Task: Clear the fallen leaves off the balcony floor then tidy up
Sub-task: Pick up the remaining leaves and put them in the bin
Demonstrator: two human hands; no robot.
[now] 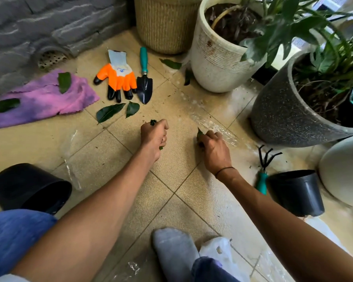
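Sock nearest; both hands clutching leaves

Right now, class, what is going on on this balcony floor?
A person crouches on the tiled floor, gathering fallen leaves by hand. The left hand grips picked-up leaves, and the right hand pinches another leaf at the floor. More leaves still lie around: two in front of a glove and trowel, two on a purple cloth, two by the white pot. The clearing is not yet finished.
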